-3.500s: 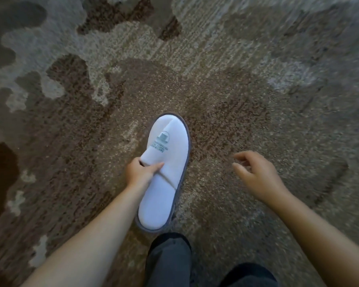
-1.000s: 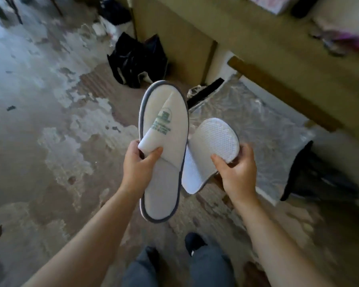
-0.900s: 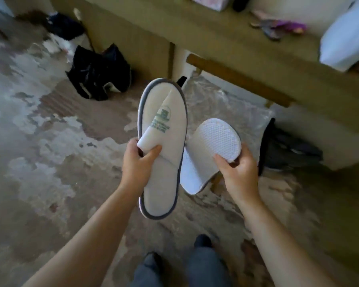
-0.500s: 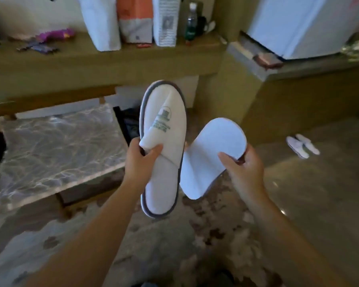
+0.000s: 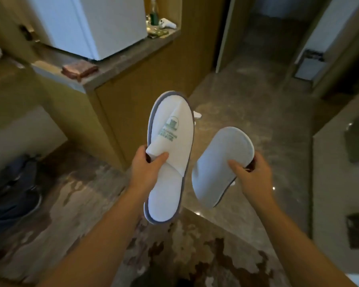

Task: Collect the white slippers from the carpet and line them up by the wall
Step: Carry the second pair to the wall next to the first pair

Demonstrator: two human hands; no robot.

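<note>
Left hand (image 5: 148, 165) grips a white slipper (image 5: 170, 156) by the loose edge of its upper, thumb on top and fingers tucked underneath, so the slipper is held in the air with its toe pointing away and its green logo facing up; a grey trim runs around its edge. Right hand (image 5: 252, 175) clasps a second slipper (image 5: 220, 164) at its side, thumb pressed on the pale sole that faces the camera, toe end up and heel hanging down. Both slippers are off the floor, side by side and apart from each other, in front of the person's bare forearms. Below them the patterned carpet (image 5: 87, 206) ends at a glossy stone floor (image 5: 263, 112) leading into a hallway. To the left stands a wooden cabinet (image 5: 145, 79) with a stone surface (image 5: 120, 63) carrying a white fridge (image 5: 100, 23) and a small brown folded item (image 5: 80, 69). Something white (image 5: 197, 115) peeks out on the floor just past the left slipper's toe, beside the cabinet; what it is cannot be told. Dark bags (image 5: 10, 191) lie at the far left on the carpet.
</note>
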